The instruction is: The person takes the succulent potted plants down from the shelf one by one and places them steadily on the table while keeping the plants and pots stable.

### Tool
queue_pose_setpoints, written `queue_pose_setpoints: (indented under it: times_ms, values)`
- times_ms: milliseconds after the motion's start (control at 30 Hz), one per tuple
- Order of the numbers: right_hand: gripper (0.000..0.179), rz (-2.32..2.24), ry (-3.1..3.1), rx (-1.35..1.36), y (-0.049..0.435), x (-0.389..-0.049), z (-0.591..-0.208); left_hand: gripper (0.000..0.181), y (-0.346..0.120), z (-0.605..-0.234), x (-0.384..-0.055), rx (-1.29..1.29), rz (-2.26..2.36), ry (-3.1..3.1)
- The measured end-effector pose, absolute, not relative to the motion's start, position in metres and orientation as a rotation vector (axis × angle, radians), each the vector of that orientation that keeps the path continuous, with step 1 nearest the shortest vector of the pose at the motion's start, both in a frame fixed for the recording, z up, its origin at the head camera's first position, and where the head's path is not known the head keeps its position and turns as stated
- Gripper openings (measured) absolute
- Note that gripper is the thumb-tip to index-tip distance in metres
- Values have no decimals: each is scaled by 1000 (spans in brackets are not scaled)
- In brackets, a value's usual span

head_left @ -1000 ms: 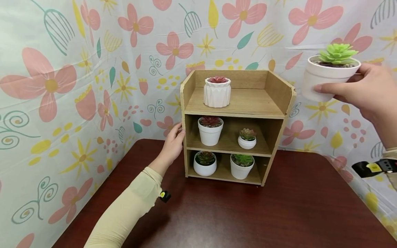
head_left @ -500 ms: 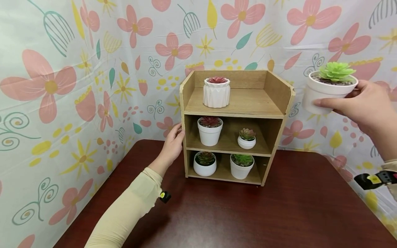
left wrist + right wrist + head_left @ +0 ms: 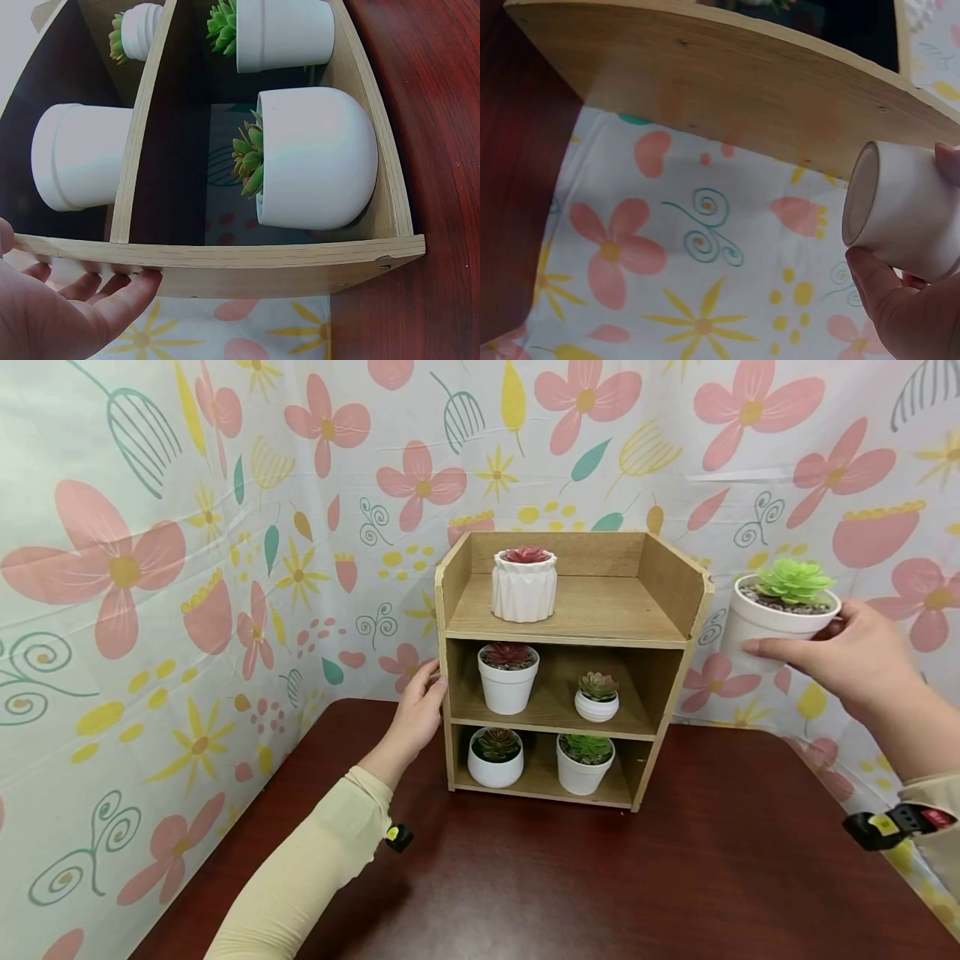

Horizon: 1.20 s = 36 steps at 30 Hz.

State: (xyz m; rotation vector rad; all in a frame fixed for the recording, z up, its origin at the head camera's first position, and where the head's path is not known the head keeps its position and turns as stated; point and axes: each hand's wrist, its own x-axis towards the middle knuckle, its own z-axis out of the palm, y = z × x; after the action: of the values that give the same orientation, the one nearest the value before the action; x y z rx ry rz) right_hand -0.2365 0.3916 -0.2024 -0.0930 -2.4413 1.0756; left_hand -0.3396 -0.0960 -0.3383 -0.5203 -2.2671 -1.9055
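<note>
My right hand (image 3: pixel 862 672) grips a white pot with a bright green succulent, the potted succulent (image 3: pixel 780 614), in the air to the right of the wooden shelf (image 3: pixel 570 635). The right wrist view shows the pot's side and base (image 3: pixel 904 206), with fingers round it; the plant is out of sight there. My left hand (image 3: pixel 412 710) rests against the shelf's left side panel. In the left wrist view its fingers (image 3: pixel 124 296) lie fairly straight along the panel's outer face, the thumb near the front edge.
A ribbed white pot with a red succulent (image 3: pixel 524 585) stands on the top tier. The middle tier holds a dark red plant (image 3: pixel 508 681) and a small one (image 3: pixel 597 697). Two more pots (image 3: pixel 496 768) sit on the bottom tier. The shelf stands on a dark red table (image 3: pixel 525 877) before a floral cloth.
My right hand has come down and slightly left with the green potted succulent, from above the shelf's top level to beside its upper right side. My left hand has stayed at the side panel.
</note>
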Motion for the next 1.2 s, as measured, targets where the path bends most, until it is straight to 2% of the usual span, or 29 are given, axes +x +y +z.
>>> queue_pose_setpoints:
  times_ms: [267, 500, 667, 867, 1200]
  values:
    - [47, 1031, -2495, -115, 396, -243, -231, 49, -96, -338, -340, -517, -1901, -2270]
    - [50, 1028, -2526, -113, 397, -250, -256, 49, -95, -337, -338, -517, -1925, -2266]
    - [55, 1191, -2498, -91, 394, -254, -272, 51, -96, -336, -338, -504, -1947, -2284]
    - [51, 1136, -2492, -70, 397, -261, -292, 52, -95, -332, -339, -481, -1969, -2306]
    - [76, 1071, -2516, -95, 394, -271, -326, 49, -94, -338, -337, -494, -1925, -2270]
